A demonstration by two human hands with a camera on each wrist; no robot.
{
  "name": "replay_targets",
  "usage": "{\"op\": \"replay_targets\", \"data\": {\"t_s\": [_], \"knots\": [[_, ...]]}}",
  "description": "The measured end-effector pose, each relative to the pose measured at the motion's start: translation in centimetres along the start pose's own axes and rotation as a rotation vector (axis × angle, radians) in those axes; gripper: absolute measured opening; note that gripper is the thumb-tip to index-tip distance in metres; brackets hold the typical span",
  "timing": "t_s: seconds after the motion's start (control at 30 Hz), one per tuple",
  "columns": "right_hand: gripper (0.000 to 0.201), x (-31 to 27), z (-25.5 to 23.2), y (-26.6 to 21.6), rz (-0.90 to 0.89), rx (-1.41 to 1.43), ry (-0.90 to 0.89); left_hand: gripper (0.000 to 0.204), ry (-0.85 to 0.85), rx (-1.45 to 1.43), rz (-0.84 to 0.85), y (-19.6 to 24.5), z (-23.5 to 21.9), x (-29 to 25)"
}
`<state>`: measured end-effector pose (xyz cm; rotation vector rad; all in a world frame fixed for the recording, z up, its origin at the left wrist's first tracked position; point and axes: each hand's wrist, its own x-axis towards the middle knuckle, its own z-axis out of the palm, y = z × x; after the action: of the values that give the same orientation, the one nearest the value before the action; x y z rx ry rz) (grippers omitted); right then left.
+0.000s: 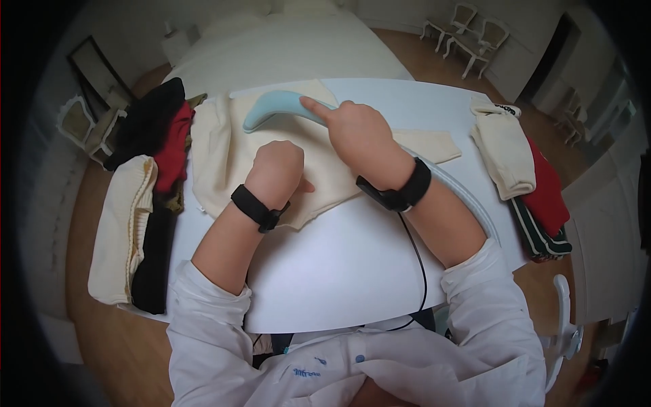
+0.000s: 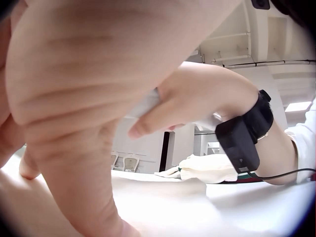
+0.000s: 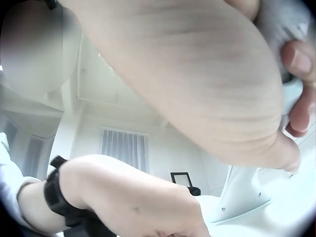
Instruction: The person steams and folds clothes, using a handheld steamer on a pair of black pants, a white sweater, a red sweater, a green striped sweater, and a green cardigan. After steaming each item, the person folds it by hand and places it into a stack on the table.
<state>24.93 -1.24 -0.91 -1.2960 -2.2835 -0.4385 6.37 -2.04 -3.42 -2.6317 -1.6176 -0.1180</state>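
Note:
A cream knitted garment point(image 1: 217, 180) lies spread on the white table point(image 1: 325, 271), one sleeve reaching right. Over its upper part, my right hand point(image 1: 363, 136) grips the handle of a light-blue garment steamer point(image 1: 277, 105), index finger stretched along the top. The steamer's head points left, and its grey hose point(image 1: 468, 197) runs back along my right forearm. My left hand point(image 1: 277, 169) is low over the garment, nearer to me, palm down. In the left wrist view its thumb point(image 2: 94, 197) points down, with fingertips at the cloth. The right wrist view shows the steamer head point(image 3: 242, 195) beyond my right hand.
Folded cream and black clothes point(image 1: 125, 230) lie along the left edge, with black and red garments point(image 1: 152, 129) behind. On the right is a stack of cream, red and striped green knitwear point(image 1: 505, 146). A black cable point(image 1: 422, 258) hangs from my right wrist. A bed point(image 1: 291, 47) stands beyond.

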Motion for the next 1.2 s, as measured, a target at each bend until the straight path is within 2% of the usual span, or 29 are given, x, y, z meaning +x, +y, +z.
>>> {"op": "replay_targets", "data": {"t_s": [0.13, 0.23, 0.37, 0.47, 0.53, 0.67, 0.77, 0.87, 0.97, 1.0, 1.07, 1.1, 1.17, 1.2], "knots": [[0.069, 1.7, 1.9, -0.3, 0.026, 0.063, 0.001, 0.046, -0.047, 0.039, 0.004, 0.0, -0.4, 0.1], [0.070, 0.9, 0.8, 0.3, -0.004, 0.041, -0.028, 0.046, -0.046, 0.032, 0.004, 0.0, -0.6, 0.0], [0.073, -1.8, -3.4, 2.7, -0.039, 0.003, -0.052, 0.043, -0.056, 0.027, -0.024, 0.2, -0.6, 0.2], [0.065, -3.9, -7.1, 3.6, -0.032, -0.113, -0.154, 0.046, -0.046, 0.051, -0.017, 0.2, -0.5, 0.2], [0.079, -5.0, -8.1, 3.8, 0.060, -0.103, -0.223, 0.047, -0.012, 0.053, 0.007, 0.2, -0.5, 0.1], [0.080, -5.2, -7.2, 3.5, 0.080, -0.086, -0.194, 0.048, -0.032, 0.074, -0.014, 0.3, -0.4, 0.0], [0.079, -3.9, -5.0, 3.6, 0.061, -0.049, -0.112, 0.049, 0.027, 0.086, 0.027, -0.1, 0.0, 0.1], [0.073, -2.0, -2.3, 4.9, 0.077, -0.032, -0.082, 0.051, -0.018, 0.106, 0.007, 0.1, -0.2, 0.3], [0.068, -0.2, -2.0, 8.2, 0.234, 0.073, -0.137, 0.053, -0.033, 0.092, -0.008, -0.3, -0.1, 0.2], [0.068, -0.1, -2.1, 9.1, 0.222, 0.074, -0.133, 0.053, -0.044, 0.086, -0.004, -0.3, 0.0, 0.3], [0.068, -0.3, -2.0, 11.0, 0.425, -0.105, -0.066, 0.053, -0.051, 0.072, -0.004, -0.2, -0.1, 0.5], [0.068, -0.5, -1.7, 12.4, 0.418, -0.108, -0.069, 0.053, -0.083, 0.067, -0.004, -0.2, -0.4, 0.5], [0.067, -0.8, -0.7, 15.3, 0.624, -0.179, -0.012, 0.052, -0.110, 0.060, -0.012, -0.2, -0.4, 0.5], [0.067, -1.5, -0.1, 16.6, 0.618, -0.178, -0.014, 0.052, -0.098, 0.070, -0.011, -0.2, 0.0, 0.5]]}}
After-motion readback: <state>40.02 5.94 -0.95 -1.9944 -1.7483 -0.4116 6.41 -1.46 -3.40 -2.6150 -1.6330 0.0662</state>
